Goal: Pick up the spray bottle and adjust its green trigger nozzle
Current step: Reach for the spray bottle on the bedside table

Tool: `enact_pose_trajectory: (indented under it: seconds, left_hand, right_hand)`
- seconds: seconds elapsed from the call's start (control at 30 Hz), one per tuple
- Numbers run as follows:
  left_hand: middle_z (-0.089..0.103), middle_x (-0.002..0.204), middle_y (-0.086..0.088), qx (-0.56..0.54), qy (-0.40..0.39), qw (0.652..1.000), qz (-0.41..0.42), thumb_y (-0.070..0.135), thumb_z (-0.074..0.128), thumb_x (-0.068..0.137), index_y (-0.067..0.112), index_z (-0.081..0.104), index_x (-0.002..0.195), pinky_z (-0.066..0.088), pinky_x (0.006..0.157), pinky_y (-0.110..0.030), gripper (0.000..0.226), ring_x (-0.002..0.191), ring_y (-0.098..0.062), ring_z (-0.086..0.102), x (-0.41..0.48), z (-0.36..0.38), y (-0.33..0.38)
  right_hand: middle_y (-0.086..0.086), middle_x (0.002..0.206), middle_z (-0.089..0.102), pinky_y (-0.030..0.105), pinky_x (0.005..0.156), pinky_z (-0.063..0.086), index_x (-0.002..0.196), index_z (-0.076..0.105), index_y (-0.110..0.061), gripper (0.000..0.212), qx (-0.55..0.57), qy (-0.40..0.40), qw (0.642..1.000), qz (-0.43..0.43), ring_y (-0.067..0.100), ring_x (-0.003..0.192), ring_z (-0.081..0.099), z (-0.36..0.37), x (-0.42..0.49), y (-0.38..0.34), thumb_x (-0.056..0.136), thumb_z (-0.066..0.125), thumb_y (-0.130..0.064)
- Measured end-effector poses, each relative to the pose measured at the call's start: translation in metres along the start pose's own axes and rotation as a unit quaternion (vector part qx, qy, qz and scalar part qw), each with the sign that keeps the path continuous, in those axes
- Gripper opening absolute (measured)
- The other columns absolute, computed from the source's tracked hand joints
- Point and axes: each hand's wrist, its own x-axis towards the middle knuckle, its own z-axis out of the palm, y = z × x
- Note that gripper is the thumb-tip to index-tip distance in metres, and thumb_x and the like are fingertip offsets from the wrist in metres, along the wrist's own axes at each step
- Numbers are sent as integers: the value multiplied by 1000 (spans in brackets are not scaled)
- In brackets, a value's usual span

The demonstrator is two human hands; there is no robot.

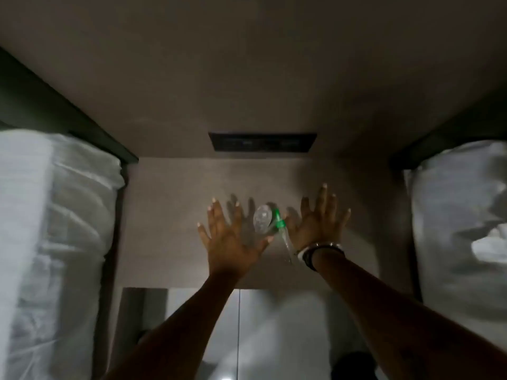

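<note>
Two bare forearms reach out from the bottom of the view, over a pale glossy floor that catches a soft reflection. Left hand is spread wide, fingers fanned, palm down, gripping nothing. Right hand is splayed the same way, empty too, with a bracelet and a dark band at the wrist.

Between the two hands lies the spray bottle, clear plastic, tipped on its side on the bedside table. Its green trigger nozzle points toward the right hand, and a thin clear tube runs down from it toward the right wrist. Left thumb sits just beside the bottle's body; whether it touches is hard to tell through the blur. Finger shadows fall on the tabletop beyond the hands.

That tabletop is a plain grey-brown, matte, and it meets a wall of the same tone. On the wall, just above the surface, a dark switch panel sits flat, its details too dim to read.

White bedding fills the left side under a dark headboard, and a white pillow fills the right. Lighting is low all round.
</note>
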Motion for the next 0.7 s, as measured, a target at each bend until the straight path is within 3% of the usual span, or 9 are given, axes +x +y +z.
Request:
enact_pose_trajectory:
  seconds: [0.17, 0.3, 0.5, 0.6, 0.7]
  left_hand:
    - [-4, 163, -18, -59, 16, 998, 27, 92, 26, 74, 37, 12, 151, -6, 113, -62, 96, 149, -34, -2, 15, 44, 4]
    - [3, 164, -11, -135, 72, 988, 12, 88, 33, 76, 45, 29, 143, -8, 112, -59, 80, 150, -29, 4, 24, 63, 8]
    - [15, 163, -9, -179, 126, 976, 11, 82, 46, 76, 45, 42, 134, 1, 113, -63, 69, 148, -27, 15, 27, 69, 8]
    - [17, 162, -7, -200, 129, 971, -1, 78, 50, 76, 45, 47, 130, 2, 113, -62, 63, 148, -24, 15, 29, 68, 12]
    - [20, 161, -9, -215, 136, 967, -16, 83, 40, 78, 46, 48, 127, 3, 113, -62, 63, 147, -26, 19, 26, 65, 15]
  right_hand:
    - [14, 163, -5, 70, 112, 4, 129, 53, -24, 59, -49, -22, 999, 5, 40, 147, 2, 47, 28, -13, 88, 41, -64]
    - [12, 162, 10, 70, 112, 7, 115, 64, -24, 45, -90, -10, 996, -28, 39, 147, 7, 55, 42, -18, 83, 56, -55]
    - [9, 153, 33, 70, 113, 9, 111, 67, -23, 36, -107, -56, 993, -2, 34, 146, 11, 58, 52, -28, 84, 57, -46]
    - [8, 150, 37, 67, 114, 11, 113, 66, -20, 39, -28, -72, 995, 58, 31, 146, 15, 50, 58, -28, 84, 58, -44]
    - [10, 134, 55, 60, 112, 24, 103, 67, -15, 46, 196, -16, 966, 169, 32, 132, 40, 20, 67, -24, 71, 68, -48]
